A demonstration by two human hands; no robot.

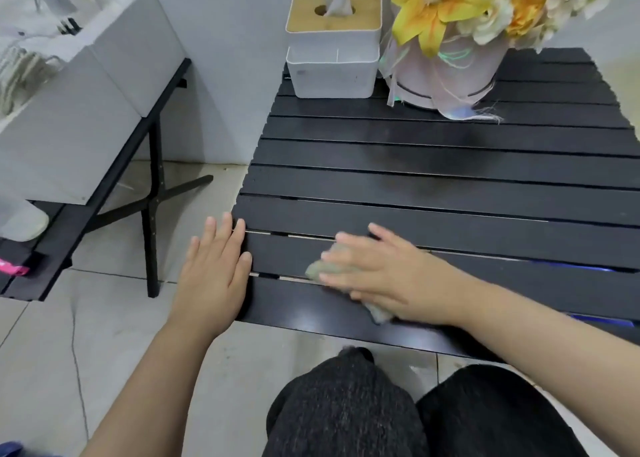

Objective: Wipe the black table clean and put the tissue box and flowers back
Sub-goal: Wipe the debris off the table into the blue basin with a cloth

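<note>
Wiping is clearly the step in hand, so I'd call this roughly midway, maybe a bit past. Nearest the camera are the person's dark trousers (346, 415), knees just short of the front edge of the black slatted surface (450, 186).

The hands next. The right hand (384, 276) lies flat, fingers spread and pressed down on a small greyish cloth (320, 269) on the front slats; it's pushing the cloth against the wood, not gripping it, and bits of cloth stick out at the fingertips and under the palm. The left hand (216, 266) is open and holds nothing, fingers loosely apart, fingertips touching the left edge of the surface, probably steadying it.

Further back, the middle slats carry a dull smeary patch. Could be damp from wiping or leftover dust, I can't tell which.

At the far end the tissue box (334, 41) and the flowers (460, 24) in their pale pot already stand on the surface, side by side and near touching. So my guess is the putting-back part is either done or those two never left, and what's left is finishing the front strip and possibly that hazy middle bit.
</note>
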